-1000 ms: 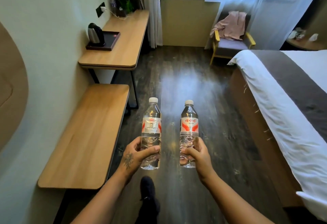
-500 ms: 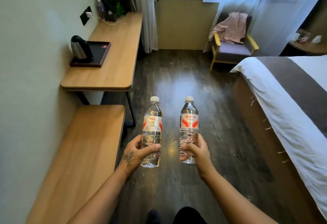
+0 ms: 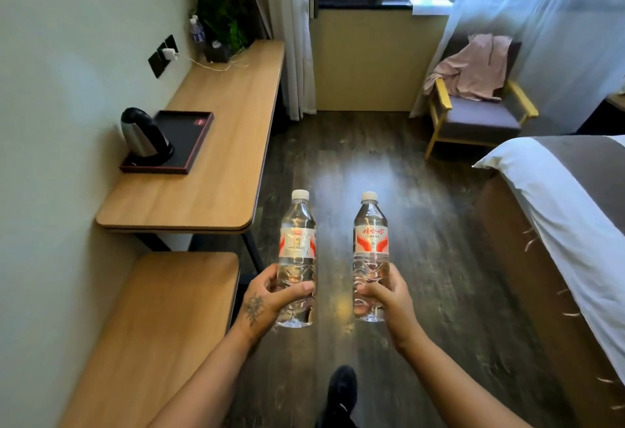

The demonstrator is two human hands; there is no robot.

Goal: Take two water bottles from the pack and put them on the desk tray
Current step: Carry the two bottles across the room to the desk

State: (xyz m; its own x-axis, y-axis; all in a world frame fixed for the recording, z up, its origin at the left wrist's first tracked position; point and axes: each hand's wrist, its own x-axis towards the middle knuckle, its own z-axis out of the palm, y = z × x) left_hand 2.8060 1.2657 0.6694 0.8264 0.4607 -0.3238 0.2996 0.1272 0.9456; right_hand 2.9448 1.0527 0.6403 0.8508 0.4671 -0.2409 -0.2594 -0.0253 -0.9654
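I hold two clear water bottles with white caps and red-and-white labels upright over the dark floor. My left hand (image 3: 267, 302) grips the left bottle (image 3: 297, 245) around its lower half. My right hand (image 3: 389, 299) grips the right bottle (image 3: 370, 245) the same way. The dark desk tray (image 3: 189, 143) lies on the wooden desk (image 3: 216, 170) ahead and to the left, well beyond both bottles. A steel kettle (image 3: 142, 133) stands on the tray's near left part. The pack is out of view.
A lower wooden bench (image 3: 162, 333) runs along the left wall just before the desk. A bed (image 3: 575, 211) fills the right side. An armchair (image 3: 477, 113) with a pink garment stands under the window. A plant and a small bottle sit at the desk's far end. My shoe (image 3: 341, 394) shows below.
I have walked forward along the bench; the desk and tray have come closer and lower in view. Both bottles stay upright in my hands, held the same way.
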